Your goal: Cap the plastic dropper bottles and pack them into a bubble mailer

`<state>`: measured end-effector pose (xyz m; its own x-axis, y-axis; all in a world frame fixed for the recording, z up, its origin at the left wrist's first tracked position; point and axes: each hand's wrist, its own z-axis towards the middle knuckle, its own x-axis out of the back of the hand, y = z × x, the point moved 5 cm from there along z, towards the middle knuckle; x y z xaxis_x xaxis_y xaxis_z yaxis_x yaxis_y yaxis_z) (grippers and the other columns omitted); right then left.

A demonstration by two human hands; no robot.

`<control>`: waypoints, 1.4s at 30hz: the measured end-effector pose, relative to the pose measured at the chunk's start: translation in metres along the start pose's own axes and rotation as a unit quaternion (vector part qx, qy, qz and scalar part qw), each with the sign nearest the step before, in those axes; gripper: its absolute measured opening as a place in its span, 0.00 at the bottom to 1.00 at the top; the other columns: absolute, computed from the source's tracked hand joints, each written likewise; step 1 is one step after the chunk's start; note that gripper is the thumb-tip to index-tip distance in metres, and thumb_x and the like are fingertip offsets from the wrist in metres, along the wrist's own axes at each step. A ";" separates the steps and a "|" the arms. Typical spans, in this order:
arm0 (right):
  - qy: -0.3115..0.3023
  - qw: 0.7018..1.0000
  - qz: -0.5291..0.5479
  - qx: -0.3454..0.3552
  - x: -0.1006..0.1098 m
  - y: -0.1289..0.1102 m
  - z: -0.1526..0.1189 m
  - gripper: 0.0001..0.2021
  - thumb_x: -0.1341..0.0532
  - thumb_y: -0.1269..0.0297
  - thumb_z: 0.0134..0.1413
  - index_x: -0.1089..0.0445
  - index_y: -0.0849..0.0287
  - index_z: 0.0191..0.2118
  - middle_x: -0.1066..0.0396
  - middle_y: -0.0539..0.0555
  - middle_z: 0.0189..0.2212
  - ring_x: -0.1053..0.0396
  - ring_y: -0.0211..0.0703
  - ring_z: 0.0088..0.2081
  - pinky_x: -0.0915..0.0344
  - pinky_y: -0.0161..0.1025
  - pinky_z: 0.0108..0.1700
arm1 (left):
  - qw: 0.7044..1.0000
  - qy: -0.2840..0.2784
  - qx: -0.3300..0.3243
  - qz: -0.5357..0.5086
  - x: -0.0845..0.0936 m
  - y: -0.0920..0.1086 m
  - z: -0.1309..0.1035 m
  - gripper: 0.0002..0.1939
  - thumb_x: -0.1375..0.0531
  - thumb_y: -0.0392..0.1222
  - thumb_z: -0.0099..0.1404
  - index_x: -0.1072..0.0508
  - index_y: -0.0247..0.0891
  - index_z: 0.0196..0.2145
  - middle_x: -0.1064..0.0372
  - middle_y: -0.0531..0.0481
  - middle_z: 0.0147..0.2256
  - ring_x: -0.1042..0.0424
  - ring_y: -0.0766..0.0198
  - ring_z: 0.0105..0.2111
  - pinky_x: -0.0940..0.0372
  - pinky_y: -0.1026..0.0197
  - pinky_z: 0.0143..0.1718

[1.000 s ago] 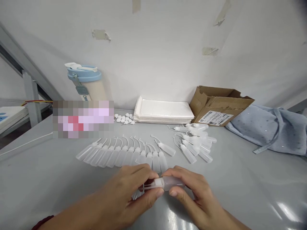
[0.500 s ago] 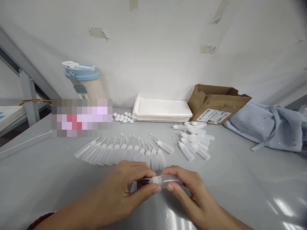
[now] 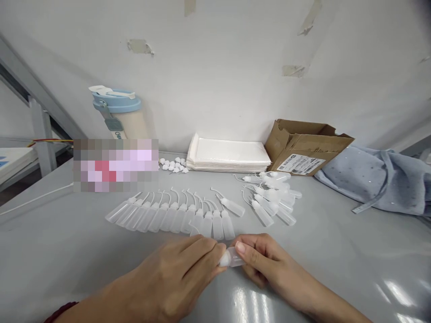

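A small translucent squeeze bottle (image 3: 236,257) lies sideways between my hands, low in the middle of the head view. My right hand (image 3: 266,258) is closed round its body, thumb on top. My left hand (image 3: 188,269) is closed on the white cap end (image 3: 225,259), its fingers hiding the spout. Just beyond my hands, a row of similar bottles (image 3: 161,217) with thin curved spout tubes lies side by side on the grey table (image 3: 336,251). One loose bottle (image 3: 233,206) rests behind the row's right end.
A heap of more bottles (image 3: 274,197) lies to the right. Behind stand a stack of white padded envelopes (image 3: 229,154), small white caps (image 3: 174,165), an open cardboard box (image 3: 310,146) and a blue-lidded tumbler (image 3: 117,110). Blue-grey cloth (image 3: 380,179) lies at far right.
My left hand has rolled over the cap end, so its back now faces up and its fingers cover the spout. My right thumb has moved up onto the bottle's upper side.
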<state>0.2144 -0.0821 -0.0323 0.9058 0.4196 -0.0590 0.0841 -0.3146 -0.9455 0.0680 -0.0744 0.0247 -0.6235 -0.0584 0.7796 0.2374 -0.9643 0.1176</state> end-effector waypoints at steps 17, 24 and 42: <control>0.449 0.642 -0.540 0.307 0.092 -0.034 -0.011 0.13 0.45 0.63 0.59 0.31 0.61 0.46 0.32 0.59 0.34 0.38 0.48 0.34 0.35 0.44 0.33 | 0.924 -0.057 0.364 0.104 0.011 -0.139 -0.028 0.16 0.54 0.34 0.65 0.30 0.29 0.44 0.31 0.39 0.45 0.35 0.53 0.46 0.37 0.53 0.45; 0.435 0.573 -0.617 0.318 0.086 -0.032 -0.008 0.14 0.43 0.67 0.57 0.34 0.64 0.48 0.36 0.65 0.43 0.41 0.54 0.41 0.36 0.50 0.40 | 0.943 -0.142 0.284 0.104 -0.007 -0.158 -0.006 0.18 0.54 0.32 0.62 0.28 0.33 0.45 0.33 0.42 0.47 0.39 0.53 0.49 0.40 0.49 0.50; 0.354 0.659 -0.553 0.367 0.049 -0.033 -0.012 0.11 0.44 0.72 0.56 0.35 0.59 0.46 0.35 0.61 0.41 0.37 0.51 0.42 0.36 0.50 0.41 | 0.947 -0.088 0.301 0.060 0.012 -0.141 0.007 0.08 0.48 0.38 0.60 0.29 0.38 0.30 0.28 0.51 0.31 0.32 0.61 0.33 0.37 0.61 0.34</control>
<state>0.2611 -0.0612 0.0002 0.4481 -0.5383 0.7138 0.8671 0.4562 -0.2003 0.0323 0.0632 0.0220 -0.4435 -0.0640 0.8940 0.7146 -0.6273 0.3095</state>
